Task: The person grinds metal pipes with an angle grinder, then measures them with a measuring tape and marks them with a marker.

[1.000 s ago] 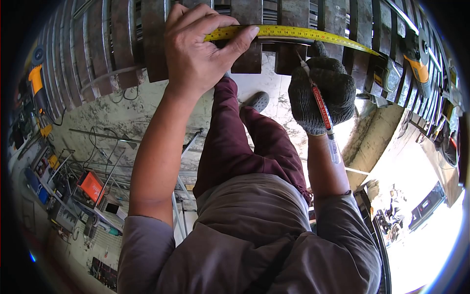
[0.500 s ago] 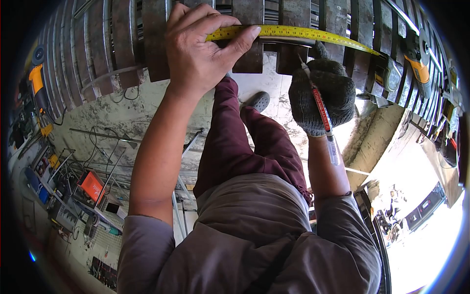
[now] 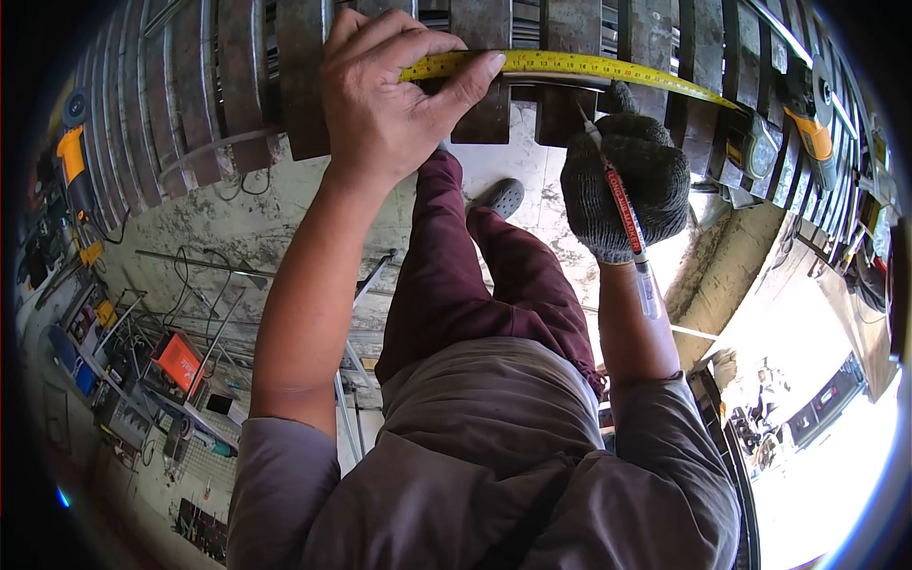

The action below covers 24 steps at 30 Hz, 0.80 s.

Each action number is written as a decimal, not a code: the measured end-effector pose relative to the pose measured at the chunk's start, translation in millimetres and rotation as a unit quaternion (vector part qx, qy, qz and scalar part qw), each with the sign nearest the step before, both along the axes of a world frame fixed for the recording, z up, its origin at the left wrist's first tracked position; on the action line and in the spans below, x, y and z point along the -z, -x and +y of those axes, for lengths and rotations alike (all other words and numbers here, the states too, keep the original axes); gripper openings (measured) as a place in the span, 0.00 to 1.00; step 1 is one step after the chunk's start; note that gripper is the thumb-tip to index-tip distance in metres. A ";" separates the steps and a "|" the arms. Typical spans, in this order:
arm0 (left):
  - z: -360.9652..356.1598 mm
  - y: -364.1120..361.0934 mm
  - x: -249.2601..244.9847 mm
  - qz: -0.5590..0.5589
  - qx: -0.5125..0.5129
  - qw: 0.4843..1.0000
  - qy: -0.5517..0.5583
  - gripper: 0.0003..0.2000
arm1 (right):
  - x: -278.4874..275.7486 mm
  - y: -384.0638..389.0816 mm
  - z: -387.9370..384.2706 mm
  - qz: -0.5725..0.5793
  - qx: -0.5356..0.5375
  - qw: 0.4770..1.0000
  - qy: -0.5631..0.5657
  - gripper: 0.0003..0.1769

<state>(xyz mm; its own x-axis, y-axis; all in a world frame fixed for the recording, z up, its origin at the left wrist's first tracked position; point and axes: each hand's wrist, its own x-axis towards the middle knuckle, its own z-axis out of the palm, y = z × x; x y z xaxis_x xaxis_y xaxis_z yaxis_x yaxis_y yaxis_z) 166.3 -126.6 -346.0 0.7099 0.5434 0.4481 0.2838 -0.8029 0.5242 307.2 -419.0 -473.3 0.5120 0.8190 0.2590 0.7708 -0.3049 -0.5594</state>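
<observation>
The left hand [image 3: 385, 100], bare, is partly closed at the far side of the scene, its thumb and fingers pinching the yellow tape [image 3: 589, 66] near the tape's left end. The tape stretches rightward across the slatted metal bench [image 3: 480, 109] to its case [image 3: 757, 145], which rests toward the right of the bench. A thin bar [image 3: 551, 78] lies along the tape's near edge, crossing the slats; its left part is hidden behind the left hand.

The right hand [image 3: 627, 185], in a dark knit glove, is mostly curled, with one finger stretched out to the far side, just by the bar and the tape. Whether that finger touches them I cannot tell. It has hold of a marker [image 3: 622, 209], which slants across the glove: the tip points far and left, and the clear cap sits on the near end, over the wrist.

Farther right, beside the case, is a yellow grinder [image 3: 813, 138]. Another grinder [image 3: 70, 152] is at the bench's far left end. On the near left, an orange box [image 3: 178, 363] stands among metal rods and tools. A grey shoe [image 3: 502, 197] shows on the floor [image 3: 323, 199] beneath the bench's near edge.
</observation>
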 end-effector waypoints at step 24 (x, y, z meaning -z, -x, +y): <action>0.9 -6.6 4.9 -0.038 0.007 0.999 0.011 0.17 | -107.6 -5.9 119.0 0.001 -0.124 0.970 -0.210 0.17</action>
<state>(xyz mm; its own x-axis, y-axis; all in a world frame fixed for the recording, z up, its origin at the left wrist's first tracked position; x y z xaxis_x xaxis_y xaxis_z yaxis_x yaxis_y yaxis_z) 172.9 -125.7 -350.9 0.6820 0.5441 0.4886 0.2316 -0.7945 0.5614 313.2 -300.0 -365.7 0.3137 0.7396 0.5955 0.7900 0.1446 -0.5958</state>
